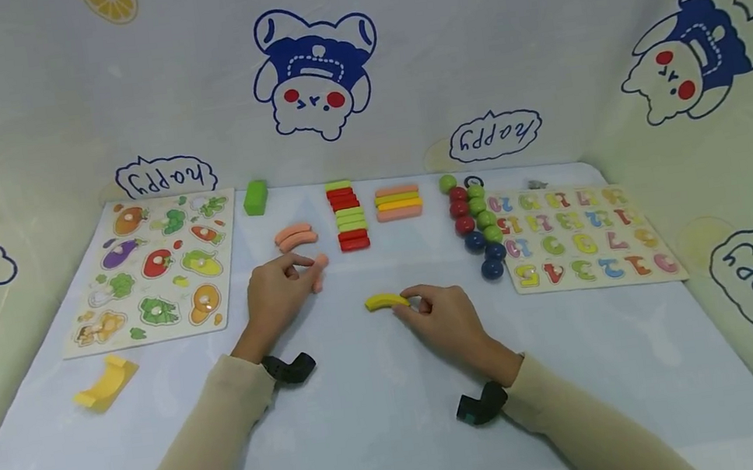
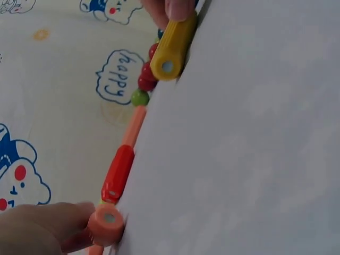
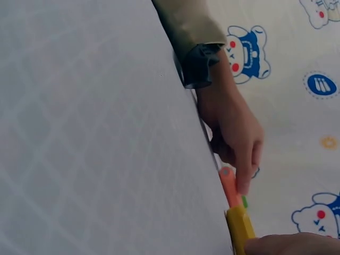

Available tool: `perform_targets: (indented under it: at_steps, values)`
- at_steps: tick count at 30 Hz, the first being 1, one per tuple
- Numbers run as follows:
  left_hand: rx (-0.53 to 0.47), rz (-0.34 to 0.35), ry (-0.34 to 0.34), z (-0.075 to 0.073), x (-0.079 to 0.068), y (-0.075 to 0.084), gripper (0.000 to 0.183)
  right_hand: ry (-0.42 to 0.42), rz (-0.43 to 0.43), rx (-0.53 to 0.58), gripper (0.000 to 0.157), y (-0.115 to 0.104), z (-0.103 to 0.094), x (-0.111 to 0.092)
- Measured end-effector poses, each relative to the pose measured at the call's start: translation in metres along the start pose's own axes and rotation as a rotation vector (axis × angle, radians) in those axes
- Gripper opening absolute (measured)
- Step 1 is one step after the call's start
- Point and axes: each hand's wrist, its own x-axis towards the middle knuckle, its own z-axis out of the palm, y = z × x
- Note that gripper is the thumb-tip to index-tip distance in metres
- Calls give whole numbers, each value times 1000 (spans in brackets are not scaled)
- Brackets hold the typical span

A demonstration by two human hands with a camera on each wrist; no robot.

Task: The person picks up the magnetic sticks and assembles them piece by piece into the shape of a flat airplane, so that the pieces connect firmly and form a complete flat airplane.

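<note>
White-draped table (image 1: 387,437) on my feed.
On it I see two puzzle boards (image 1: 228,241) (image 1: 601,283), a green block (image 1: 255,198), colored sticks (image 1: 353,244), round balls (image 1: 463,226).

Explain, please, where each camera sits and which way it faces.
Head: on the head, facing forward and down at the table; left hand, right hand, sleeves show.
Left wrist: worn there, facing across the table; both hands partly show.
Right wrist: worn there, facing the left hand; both hands, left sleeve show.
Wrist views share the yellow toy and pink toy.
</note>
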Motion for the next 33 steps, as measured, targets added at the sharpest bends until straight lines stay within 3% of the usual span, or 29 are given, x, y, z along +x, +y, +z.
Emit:
perform_targets:
  at_steps: [4, 9, 16, 28, 33]
  values:
    - [-42, 28, -114, 5, -9, 7, 29, 49, -5, 10, 25, 3, 0, 0]
    - [-82, 144, -224, 13, -19, 22, 25, 111, -3, 4, 26, 4, -3, 3]
    - [-53, 223, -258, 20, -28, 36, 23, 111, 0, -16, 27, 3, -4, 3]
    - [-37, 233, -310, 19, -33, 39, 25, 86, -8, -21, 29, 1, -4, 2]
    - [-42, 227, -280, 18, -31, 35, 22, 24, -45, -9, 27, 4, -4, 1]
